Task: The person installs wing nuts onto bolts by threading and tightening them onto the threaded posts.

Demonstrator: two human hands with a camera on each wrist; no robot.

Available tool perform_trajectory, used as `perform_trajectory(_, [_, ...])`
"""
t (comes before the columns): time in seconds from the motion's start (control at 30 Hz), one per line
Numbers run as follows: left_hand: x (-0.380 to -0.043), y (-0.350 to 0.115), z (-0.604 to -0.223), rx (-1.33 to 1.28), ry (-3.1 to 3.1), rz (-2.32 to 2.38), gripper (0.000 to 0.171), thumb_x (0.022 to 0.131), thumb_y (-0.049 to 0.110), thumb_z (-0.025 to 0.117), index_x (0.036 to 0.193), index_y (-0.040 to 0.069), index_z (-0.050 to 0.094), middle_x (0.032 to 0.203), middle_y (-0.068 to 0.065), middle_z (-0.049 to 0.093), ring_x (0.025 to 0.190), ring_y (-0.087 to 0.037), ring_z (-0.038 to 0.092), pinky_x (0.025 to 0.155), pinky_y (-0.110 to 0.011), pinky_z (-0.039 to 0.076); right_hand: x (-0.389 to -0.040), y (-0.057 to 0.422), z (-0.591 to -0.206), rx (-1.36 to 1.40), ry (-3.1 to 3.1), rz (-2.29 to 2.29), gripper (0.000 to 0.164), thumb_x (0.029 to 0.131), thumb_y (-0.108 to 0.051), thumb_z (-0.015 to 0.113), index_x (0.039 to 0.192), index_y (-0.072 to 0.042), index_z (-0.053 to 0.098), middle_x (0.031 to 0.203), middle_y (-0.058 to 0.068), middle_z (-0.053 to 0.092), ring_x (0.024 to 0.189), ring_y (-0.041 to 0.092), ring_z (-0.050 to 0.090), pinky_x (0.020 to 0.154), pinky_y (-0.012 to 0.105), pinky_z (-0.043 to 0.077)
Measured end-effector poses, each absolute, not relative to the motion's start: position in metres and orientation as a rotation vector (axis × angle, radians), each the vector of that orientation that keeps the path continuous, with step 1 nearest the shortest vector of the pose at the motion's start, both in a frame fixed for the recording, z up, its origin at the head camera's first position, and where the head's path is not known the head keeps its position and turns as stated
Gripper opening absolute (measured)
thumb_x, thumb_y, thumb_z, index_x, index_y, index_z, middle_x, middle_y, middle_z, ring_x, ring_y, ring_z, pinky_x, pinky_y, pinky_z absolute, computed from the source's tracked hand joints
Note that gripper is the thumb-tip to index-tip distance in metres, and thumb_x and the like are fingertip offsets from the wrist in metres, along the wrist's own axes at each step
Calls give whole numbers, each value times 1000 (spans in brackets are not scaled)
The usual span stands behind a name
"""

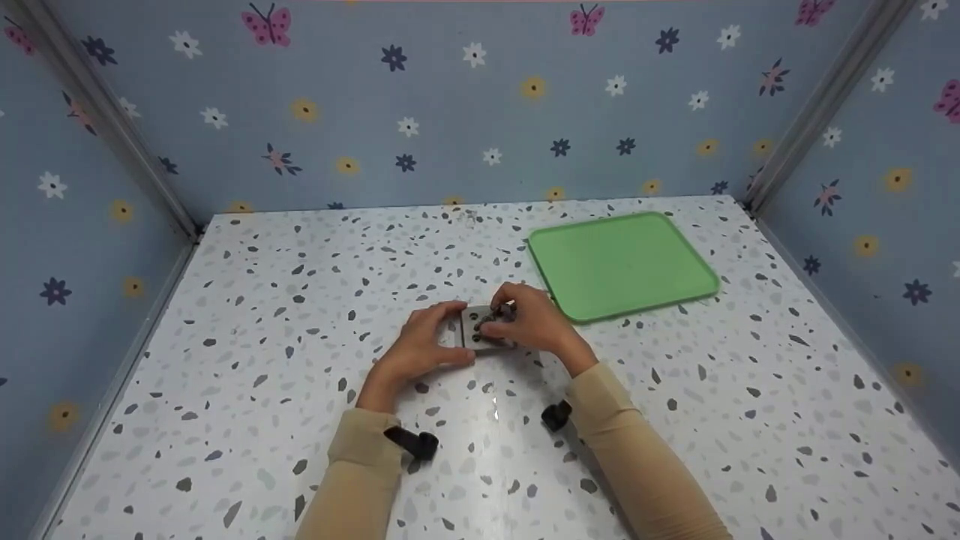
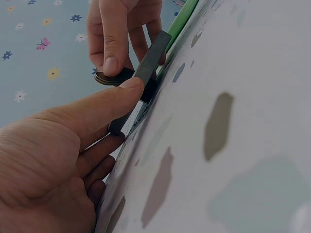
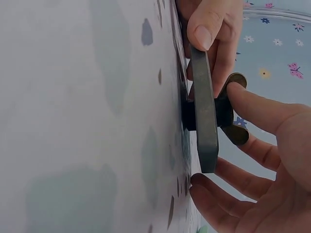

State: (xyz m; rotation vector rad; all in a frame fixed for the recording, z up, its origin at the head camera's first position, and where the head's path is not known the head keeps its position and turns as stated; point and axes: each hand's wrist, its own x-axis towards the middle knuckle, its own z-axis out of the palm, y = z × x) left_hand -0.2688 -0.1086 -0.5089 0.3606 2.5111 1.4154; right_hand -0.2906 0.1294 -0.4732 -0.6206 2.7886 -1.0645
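A flat grey metal plate (image 1: pixel 469 330) with several dark holes is held over the white speckled table. My left hand (image 1: pixel 420 341) grips its left end, thumb on the near edge and fingers at the far edge. On the plate's upper face sits a dark wing nut (image 3: pixel 224 109) with two rounded, brassy wings. The thumb and fingers of my right hand (image 1: pixel 532 319) pinch these wings, covering much of the plate's right side in the head view. A dark block (image 3: pixel 188 115) projects from the plate's underside, close to the tabletop in the right wrist view.
A green tray (image 1: pixel 622 262) lies at the back right of the speckled table (image 1: pixel 300 300), just beyond my right hand. Blue flowered walls (image 1: pixel 450 112) enclose the back and both sides. Black straps (image 1: pixel 412 442) with small mounts sit on my sleeved wrists.
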Motion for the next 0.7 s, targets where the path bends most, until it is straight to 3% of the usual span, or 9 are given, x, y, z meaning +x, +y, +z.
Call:
perform_trajectory(0.4, [-269,-109,-509,389,2521,1413,91,80,32,93,159,26,49,163,-6,44,154,-30,31,129,-54,23,-285,125,-472,-561,2817,-1105,35,92,-35,85,101,-6,67,97,11,66,81,19,53,72,35,44])
perform_trajectory(0.7, [-269,-109,-509,369,2508,1427,92,79,32,94,159,27,49,164,-6,42,154,-30,31,129,-55,22,-283,120,-474,-464,2866,-1117,31,92,-33,85,94,-8,67,94,5,65,83,20,55,74,36,47])
